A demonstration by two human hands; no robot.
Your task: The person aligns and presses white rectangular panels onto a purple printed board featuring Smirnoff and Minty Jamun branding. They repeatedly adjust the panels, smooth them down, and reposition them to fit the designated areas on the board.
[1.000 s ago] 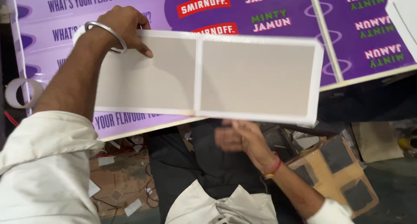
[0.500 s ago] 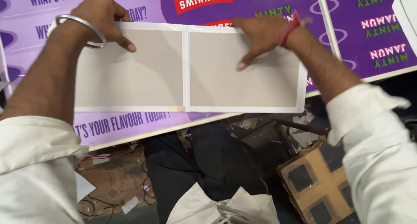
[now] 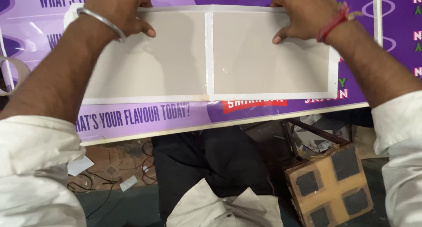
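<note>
Views supplied: one, head-worn.
Position: above the work, at the person's head.
Facing: steeply downward and forward, over the lap.
Nearness: close; the left hand [image 3: 116, 9] and right hand [image 3: 305, 13] are seen at the top edge.
Coverage: purple printed board [image 3: 145, 119] across the upper half, floor below.
Shared scene: none.

A purple printed poster sheet [image 3: 145, 117] with white and green lettering is spread over the tabletop [image 3: 220, 126], whose pale edge is seen along the front. A roll of tape [image 3: 11, 75] is partly visible at the far left. Below, a brown cardboard box [image 3: 332, 183] marked with black squares is set on the floor [image 3: 114, 165], where paper scraps [image 3: 127, 183] and thin wires [image 3: 94, 189] are scattered.
</note>
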